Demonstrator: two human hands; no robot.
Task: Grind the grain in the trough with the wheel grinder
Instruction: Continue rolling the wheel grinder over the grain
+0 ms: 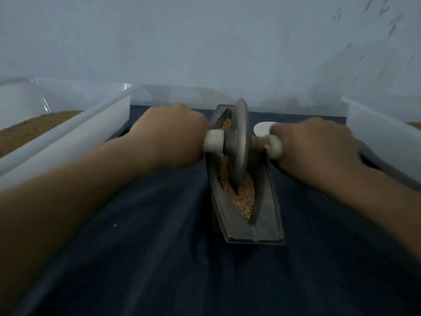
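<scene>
Wheel grinder (239, 142): grey disc standing upright on edge in a narrow boat-shaped grey trough (262, 224) on dark blue cloth (159, 258), tan crushed grain (242, 197) heaped along the groove before and behind the disc. White handles (one each side of the axle) are gripped by the left hand (168, 135) and right hand (316, 144), fingers curled around them. Translucent bins flank the trough, the left bin (68, 133) holding what appears to be brown meal, the right bin (382, 137) touching the right hand's far edge; a small white object behind the right handle is too blurred to identify.

Matt grey metal wheel (239, 142), trough (262, 215); dark cloth (159, 258); glossy plastic bin (68, 137).
</scene>
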